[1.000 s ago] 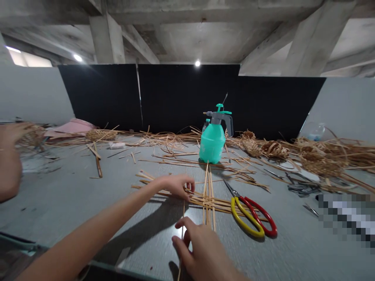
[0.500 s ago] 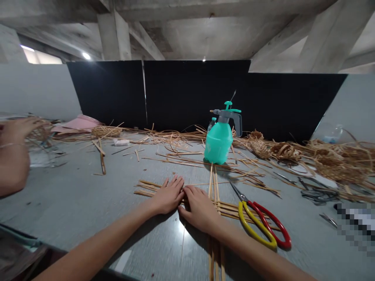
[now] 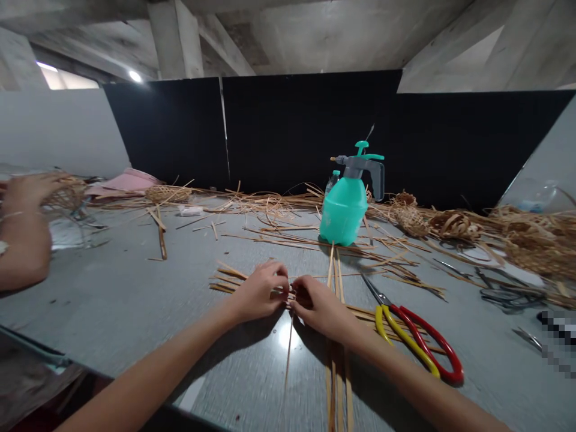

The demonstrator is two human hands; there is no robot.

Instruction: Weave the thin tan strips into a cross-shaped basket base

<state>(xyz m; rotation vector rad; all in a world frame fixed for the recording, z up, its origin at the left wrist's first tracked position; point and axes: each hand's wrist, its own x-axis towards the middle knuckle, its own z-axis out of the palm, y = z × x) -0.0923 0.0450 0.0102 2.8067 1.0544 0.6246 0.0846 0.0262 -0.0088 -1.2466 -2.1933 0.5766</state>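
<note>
A flat cross of thin bamboo strips (image 3: 225, 282) is lying on the grey surface (image 3: 135, 300), its pale tan strips running in two directions. One sideways bundle is fanning out loosely at its left end, while a lengthwise set of strips (image 3: 338, 384) is running toward the person and poking out past the crossing at the far side. The left hand (image 3: 258, 293) and right hand (image 3: 319, 306) are pinching the strips at the middle, almost touching each other, and a single loose strip (image 3: 288, 354) is hanging down between them. The fingers are covering the centre, so the over-and-under pattern is hard to make out.
</note>
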